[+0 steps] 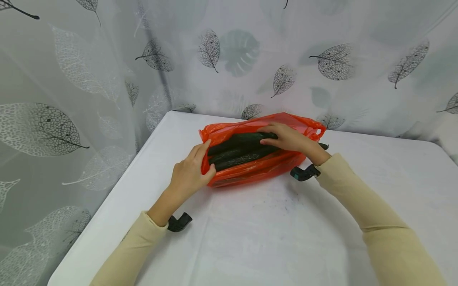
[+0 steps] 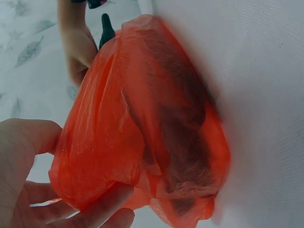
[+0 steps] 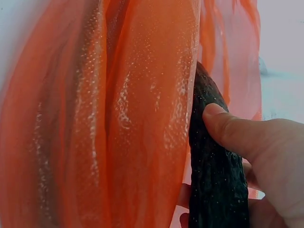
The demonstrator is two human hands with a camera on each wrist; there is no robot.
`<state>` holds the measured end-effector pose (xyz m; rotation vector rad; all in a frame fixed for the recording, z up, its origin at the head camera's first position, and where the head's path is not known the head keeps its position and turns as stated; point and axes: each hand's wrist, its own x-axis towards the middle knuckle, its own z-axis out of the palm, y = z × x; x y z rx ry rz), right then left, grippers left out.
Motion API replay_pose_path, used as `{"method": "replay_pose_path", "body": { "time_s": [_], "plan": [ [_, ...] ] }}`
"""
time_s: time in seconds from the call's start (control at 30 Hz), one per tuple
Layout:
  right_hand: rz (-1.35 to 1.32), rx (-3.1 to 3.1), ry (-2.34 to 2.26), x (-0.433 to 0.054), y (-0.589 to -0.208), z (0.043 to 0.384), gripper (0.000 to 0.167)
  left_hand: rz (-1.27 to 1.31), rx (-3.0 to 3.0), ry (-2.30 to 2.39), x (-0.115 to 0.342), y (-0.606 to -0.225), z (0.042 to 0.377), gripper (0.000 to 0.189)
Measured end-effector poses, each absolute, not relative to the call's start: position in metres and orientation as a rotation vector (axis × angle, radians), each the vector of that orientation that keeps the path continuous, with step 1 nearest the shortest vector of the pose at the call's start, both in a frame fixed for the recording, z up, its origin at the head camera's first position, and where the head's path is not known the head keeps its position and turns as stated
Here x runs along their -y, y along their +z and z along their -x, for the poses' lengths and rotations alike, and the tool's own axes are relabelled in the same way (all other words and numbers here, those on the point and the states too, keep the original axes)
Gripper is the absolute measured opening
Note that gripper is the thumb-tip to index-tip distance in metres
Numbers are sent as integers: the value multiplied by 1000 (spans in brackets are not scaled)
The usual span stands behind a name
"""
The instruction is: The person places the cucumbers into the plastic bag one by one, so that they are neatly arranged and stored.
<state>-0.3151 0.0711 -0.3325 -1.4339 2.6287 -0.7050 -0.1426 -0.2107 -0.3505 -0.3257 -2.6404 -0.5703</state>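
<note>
A red plastic bag (image 1: 243, 178) lies on its side with its mouth gaping, and several dark green cucumbers (image 1: 236, 153) show inside it. My left hand (image 1: 189, 172) holds the bag's left edge between thumb and fingers; in the left wrist view, the thumb and fingers lie on either side of the thin film. Reaching into the mouth, my right hand (image 1: 286, 138) grips a cucumber (image 3: 216, 180) with its thumb across the bumpy skin. One dark cucumber end (image 1: 323, 146) pokes out at the bag's right side. Red film partly hides the lower cucumbers.
The bag rests on a white-covered table (image 1: 250, 238), near its back edge. A leaf-patterned curtain (image 1: 236, 55) hangs behind the table and along its left side. Black wrist-worn devices (image 1: 305, 173) sit under both wrists.
</note>
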Motion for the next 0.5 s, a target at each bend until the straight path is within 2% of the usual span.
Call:
{"method": "replay_pose_path", "body": {
  "time_s": [0.27, 0.5],
  "plan": [
    [1493, -2633, -663, -63, -331, 326, 42, 344, 2624, -583, 210, -351, 143, 62],
    [1424, -2632, -649, -58, -330, 330, 45, 329, 2619, -580, 210, -352, 143, 62]
  ]
}}
